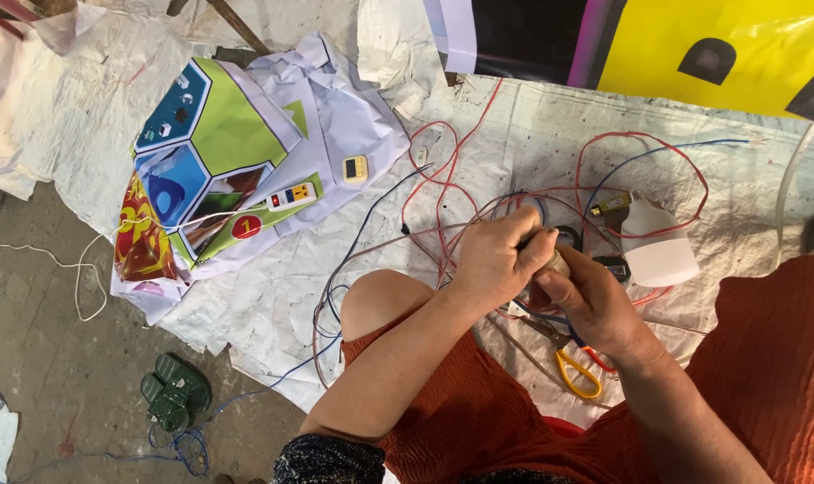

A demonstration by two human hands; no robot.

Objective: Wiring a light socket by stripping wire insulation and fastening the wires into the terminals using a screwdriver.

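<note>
Head view, hands (pixel 541 273) together, clamped on small roll (pixel 557 263), red wires (pixel 443 170) tangled around, scissors (pixel 572 367) beside

Both of the person's arms are bare and reach forward from the lower edge of the view, meeting in front of the body above a raised, bare knee (pixel 382 300). The left forearm runs up from the lower left, and the left hand (pixel 495 260) ends it with its back turned up to the camera, the fingers curled downward and the thumb pressed toward the other hand. The right forearm comes in from the lower right, and the right hand (pixel 593 303) sits just beside the left and touches it, its fingers bent inward in a closed grip. Both wrists are slightly bent.
</note>
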